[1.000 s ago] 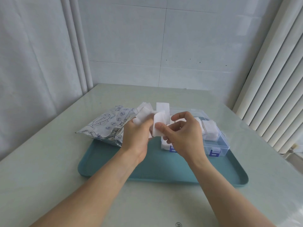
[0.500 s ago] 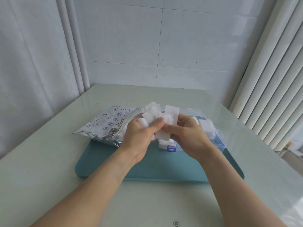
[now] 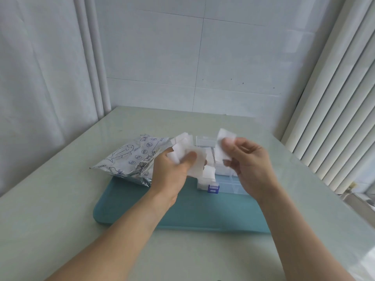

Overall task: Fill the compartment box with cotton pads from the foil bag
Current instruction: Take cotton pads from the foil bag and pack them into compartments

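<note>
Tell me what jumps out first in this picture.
Two bare hands above a teal plastic tray: the left hand grips a messy bunch of white cotton pads, and the right hand pinches a single white cotton pad. A crinkled silver foil bag lies left; a clear plastic compartment box sits behind the hands.

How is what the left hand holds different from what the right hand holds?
The left hand grips a loose bunch of cotton pads, fanned out at odd angles; the right hand pinches a single pad that stands nearly upright. The bunch is held beside the foil bag, the single pad above the clear box. Both are white rectangular pads held off the tray.
</note>
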Tool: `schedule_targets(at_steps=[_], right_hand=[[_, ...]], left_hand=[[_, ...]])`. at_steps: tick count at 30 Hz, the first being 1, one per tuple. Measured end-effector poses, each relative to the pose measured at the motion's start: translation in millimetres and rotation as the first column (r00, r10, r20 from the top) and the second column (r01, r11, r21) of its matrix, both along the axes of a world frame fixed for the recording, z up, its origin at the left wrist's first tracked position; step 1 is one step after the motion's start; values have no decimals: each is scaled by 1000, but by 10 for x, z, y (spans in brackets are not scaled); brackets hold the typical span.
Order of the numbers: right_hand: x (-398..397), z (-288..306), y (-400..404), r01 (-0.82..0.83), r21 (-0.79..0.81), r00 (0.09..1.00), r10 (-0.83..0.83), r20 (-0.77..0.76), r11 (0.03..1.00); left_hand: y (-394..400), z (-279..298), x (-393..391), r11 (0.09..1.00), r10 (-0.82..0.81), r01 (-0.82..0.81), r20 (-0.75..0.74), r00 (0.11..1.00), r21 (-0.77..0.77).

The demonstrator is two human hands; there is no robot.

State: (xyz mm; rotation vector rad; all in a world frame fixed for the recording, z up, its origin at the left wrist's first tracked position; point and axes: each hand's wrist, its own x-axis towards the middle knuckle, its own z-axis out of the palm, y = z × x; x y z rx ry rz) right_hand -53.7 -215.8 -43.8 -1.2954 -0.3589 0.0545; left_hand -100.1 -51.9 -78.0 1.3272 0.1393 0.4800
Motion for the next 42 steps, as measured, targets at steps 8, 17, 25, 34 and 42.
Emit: schedule_targets(at_steps=[8,17,25,34,42], right_hand=[[-149,-105,248,123,-343,983,-66,173,931],[-73,-156,232,266,-474,955,-161,251,840],[-40,27,21,53,-307,978,13,208,950],[19,0,-60,19,-414,986,52,160,910],[66,45,-148,42,-242,991,-9,133,970]], left_hand=[[-63,111,-83,1000,-17,17,-43,999,-19],[-88,153,-83,974,-153,143,-47,987,-174],[-23,67,-48,996,16,-11,-50,999,88],[-88,103,-180,895,-366,392,-149,918,215],[-53,165,-182,873,-487,481,-206,849,-83]])
